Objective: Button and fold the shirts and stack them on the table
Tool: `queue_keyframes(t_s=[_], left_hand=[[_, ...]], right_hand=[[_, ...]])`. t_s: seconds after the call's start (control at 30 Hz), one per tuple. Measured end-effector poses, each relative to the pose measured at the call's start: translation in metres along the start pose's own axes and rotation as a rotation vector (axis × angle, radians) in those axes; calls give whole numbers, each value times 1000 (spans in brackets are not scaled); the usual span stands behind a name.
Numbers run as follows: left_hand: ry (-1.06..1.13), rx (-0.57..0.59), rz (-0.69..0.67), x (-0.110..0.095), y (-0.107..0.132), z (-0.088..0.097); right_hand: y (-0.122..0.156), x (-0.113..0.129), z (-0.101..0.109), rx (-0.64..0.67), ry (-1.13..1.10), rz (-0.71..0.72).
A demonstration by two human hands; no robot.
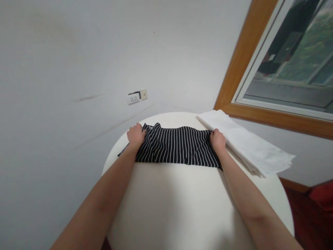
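Note:
A black garment with white stripes (pixel 174 146) lies stretched sideways across the far part of the round white table (pixel 166 198). My left hand (pixel 135 135) grips its upper left corner, fingers curled over the cloth. At the upper right corner my right hand (pixel 218 139) is closed on the same cloth. The garment has soft ripples along its far edge, and its near edge lies fairly straight on the table. A small piece of its left end sticks out beyond my left wrist. What kind of garment it is, I cannot tell.
Folded white cloth or sheeting (pixel 241 142) lies at the table's right, overhanging the edge. Behind the table stands a white wall with a power socket (pixel 133 98). A wood-framed window (pixel 260 111) is at the right, and something red (pixel 322 196) is low at the far right.

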State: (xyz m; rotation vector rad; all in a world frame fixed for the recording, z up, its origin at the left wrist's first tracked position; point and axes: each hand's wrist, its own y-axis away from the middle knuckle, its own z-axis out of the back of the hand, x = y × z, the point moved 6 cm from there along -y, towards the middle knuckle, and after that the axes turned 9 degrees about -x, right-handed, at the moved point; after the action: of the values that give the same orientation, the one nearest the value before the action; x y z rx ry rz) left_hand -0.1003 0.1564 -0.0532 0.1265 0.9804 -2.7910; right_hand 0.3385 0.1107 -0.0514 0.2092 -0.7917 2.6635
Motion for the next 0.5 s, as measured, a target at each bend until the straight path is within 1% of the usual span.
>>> queue_keyframes(t_s=[0.13,0.23,0.3,0.33,0.4,0.47,0.5], left_hand=[[30,39,-9,6,-3,-2],[70,46,49,17,-5,-3],[84,41,90,23,-5,-2],[88,16,97,24,-6,1],[101,-75,67,18,-7,9],[137,-163,-42,2,-8,18],[162,-171,-120,-9,-8,20]], right_hand=[[1,3,-1,18,111,60],[4,4,-4,31,174,90],[8,7,-5,8,204,126],[10,8,-4,-11,214,146],[13,13,0,-46,226,181],[14,19,5,-81,228,225],[15,23,9,-97,222,255]])
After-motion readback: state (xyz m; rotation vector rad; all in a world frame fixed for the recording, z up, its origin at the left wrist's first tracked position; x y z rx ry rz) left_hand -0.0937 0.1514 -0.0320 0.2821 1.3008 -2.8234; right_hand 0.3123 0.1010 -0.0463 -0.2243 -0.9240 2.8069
